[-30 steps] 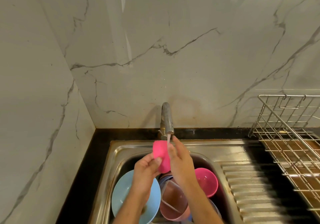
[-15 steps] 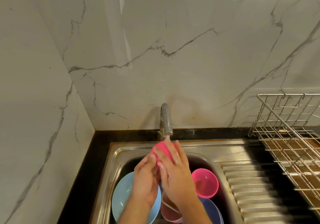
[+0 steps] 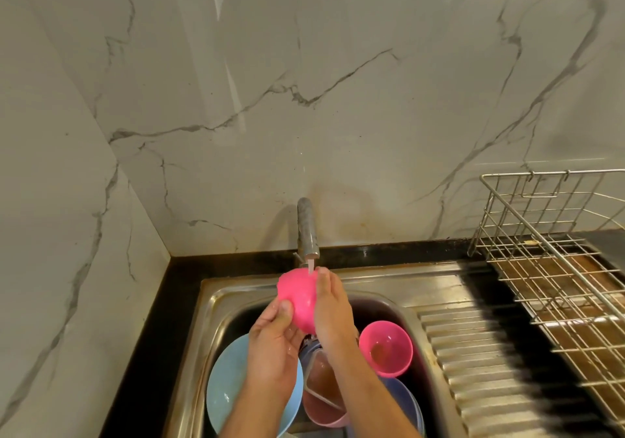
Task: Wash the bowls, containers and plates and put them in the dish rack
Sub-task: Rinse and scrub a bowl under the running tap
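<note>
We see a pink bowl (image 3: 298, 297) held up over the sink (image 3: 216, 302), right under the tap (image 3: 307, 231), with the thin water stream (image 3: 310, 266) landing on its upper edge. The bowl is turned so its rounded outer side faces us; the opening faces away, towards the wall or down, we can't tell which. Its long axis runs roughly from upper left to lower right, top near the spout and lower end pointing down into the basin. The bowl sits between our hands: left hand (image 3: 275, 339) below and to its left, gripping it with the thumb curled onto the outer wall, other fingers hidden behind the bowl. Right hand (image 3: 333, 305) is on the bowl's right side, fingers straight and together, pressed flat along the wall with fingertips up by the stream. Both hands touch the bowl; the two hands are apart from each other. In the basin below: a light blue plate (image 3: 223, 390) on the left, partly under the left forearm; a second pink bowl (image 3: 385, 348) on the right, opening up, with some brownish liquid in it; a pale pink container (image 3: 321, 400) in the middle holding murky water; a blue-purple dish (image 3: 402, 400) beside and under it. The wire dish rack (image 3: 554, 268) stands to the right past the ribbed drainboard (image 3: 490, 370), well apart from the hands.
</note>
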